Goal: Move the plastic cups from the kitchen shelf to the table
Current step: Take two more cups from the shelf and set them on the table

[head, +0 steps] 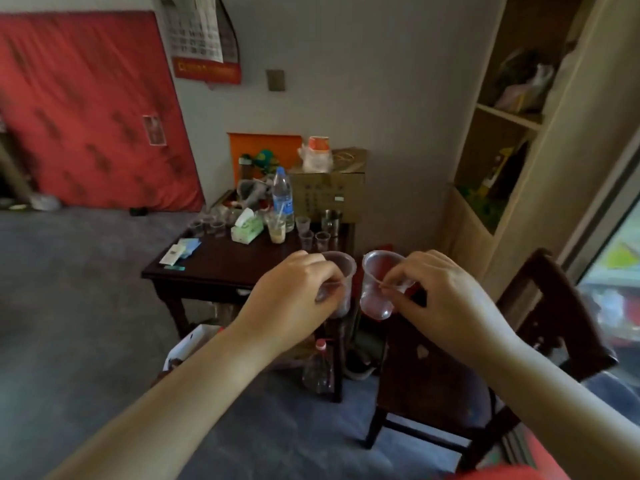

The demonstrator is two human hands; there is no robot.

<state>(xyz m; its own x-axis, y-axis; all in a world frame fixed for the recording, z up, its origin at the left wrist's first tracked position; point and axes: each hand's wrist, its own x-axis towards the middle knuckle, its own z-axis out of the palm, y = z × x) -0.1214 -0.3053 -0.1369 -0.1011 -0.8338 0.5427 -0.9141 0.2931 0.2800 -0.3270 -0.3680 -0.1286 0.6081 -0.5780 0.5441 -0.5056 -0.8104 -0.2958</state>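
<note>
My left hand point(294, 292) grips a clear plastic cup point(341, 271) by its side, held upright in the air. My right hand point(440, 289) pinches a second clear plastic cup point(375, 285) at its rim, tilted slightly left. Both cups hover in front of the near right corner of a dark wooden table point(214, 268). Several more clear plastic cups stand on the table: a group near its far left point(207, 225) and a few at the back right point(313, 237). A beige shelf unit point(502, 188) rises at the right.
On the table stand a water bottle point(283, 195), a tissue box point(246, 230), a drink cup with a straw point(276, 228), a metal mug point(330, 220) and a cardboard box point(329, 192). A dark wooden chair point(485, 341) stands right of the table. An empty bottle point(318, 368) lies on the floor beneath.
</note>
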